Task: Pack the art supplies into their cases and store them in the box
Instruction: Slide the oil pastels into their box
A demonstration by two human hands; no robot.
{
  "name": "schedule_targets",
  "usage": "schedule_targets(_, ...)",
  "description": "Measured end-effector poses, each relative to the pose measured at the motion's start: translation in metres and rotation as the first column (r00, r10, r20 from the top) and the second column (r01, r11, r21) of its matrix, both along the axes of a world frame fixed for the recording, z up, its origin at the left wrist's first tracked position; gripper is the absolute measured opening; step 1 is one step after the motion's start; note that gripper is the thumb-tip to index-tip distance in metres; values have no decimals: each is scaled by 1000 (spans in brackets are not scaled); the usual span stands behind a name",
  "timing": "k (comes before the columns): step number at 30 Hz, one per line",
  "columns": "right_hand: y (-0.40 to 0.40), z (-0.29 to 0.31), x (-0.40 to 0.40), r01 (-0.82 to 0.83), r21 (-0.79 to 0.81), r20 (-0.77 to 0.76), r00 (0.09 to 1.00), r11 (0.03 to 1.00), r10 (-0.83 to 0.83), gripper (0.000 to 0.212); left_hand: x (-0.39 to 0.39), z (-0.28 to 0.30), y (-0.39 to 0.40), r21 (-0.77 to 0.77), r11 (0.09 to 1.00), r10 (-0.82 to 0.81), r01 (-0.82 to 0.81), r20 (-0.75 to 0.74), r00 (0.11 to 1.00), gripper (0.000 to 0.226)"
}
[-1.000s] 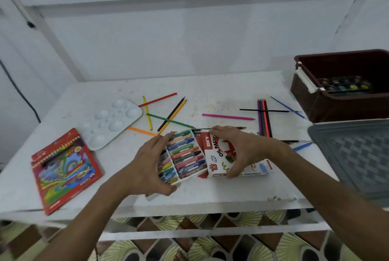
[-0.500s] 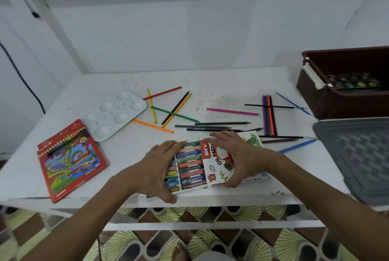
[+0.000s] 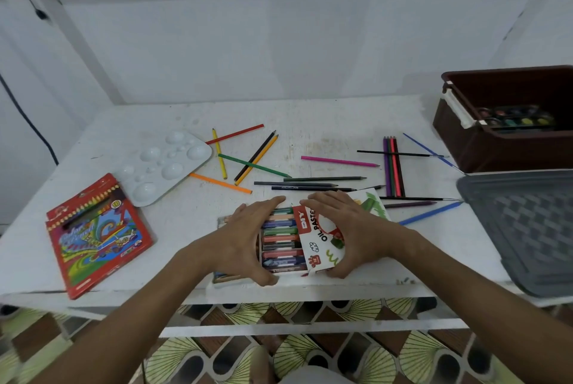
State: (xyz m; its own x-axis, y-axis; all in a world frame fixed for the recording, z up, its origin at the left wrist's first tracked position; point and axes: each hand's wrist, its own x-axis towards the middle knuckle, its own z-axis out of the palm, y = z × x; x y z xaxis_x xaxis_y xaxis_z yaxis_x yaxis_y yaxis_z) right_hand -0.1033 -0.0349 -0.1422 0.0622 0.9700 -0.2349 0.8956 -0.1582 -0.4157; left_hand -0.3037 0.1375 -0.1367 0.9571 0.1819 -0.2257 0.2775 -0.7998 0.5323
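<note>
Pastel tray (image 3: 280, 241) now sits deeper in its sleeve (image 3: 319, 238) than a second ago, near the surface's 6 o'clock edge; left hand (image 3: 245, 241) fingers clasp tray, right hand (image 3: 353, 235) fingers clasp sleeve; closing nearly done.

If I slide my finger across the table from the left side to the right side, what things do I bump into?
Red pencil case → white paint palette → left hand → oil pastel box → right hand → grey lid, with the brown box behind it.
</note>
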Motion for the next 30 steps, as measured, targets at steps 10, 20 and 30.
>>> schedule_targets(10,1,-1,-5,7,33,-18,1000,999,-6,119,9,-6,-5,43,999,16,-16,6,1000,124)
schedule_targets(20,5,6,-6,3,48,-18,1000,999,-2,111,15,0,-6,-59,994,89,-88,9,996,121)
schedule_targets(30,3,-4,-11,0,54,122,992,999,-6,126,8,2,-6,26,990,138,-137,-28,990,139)
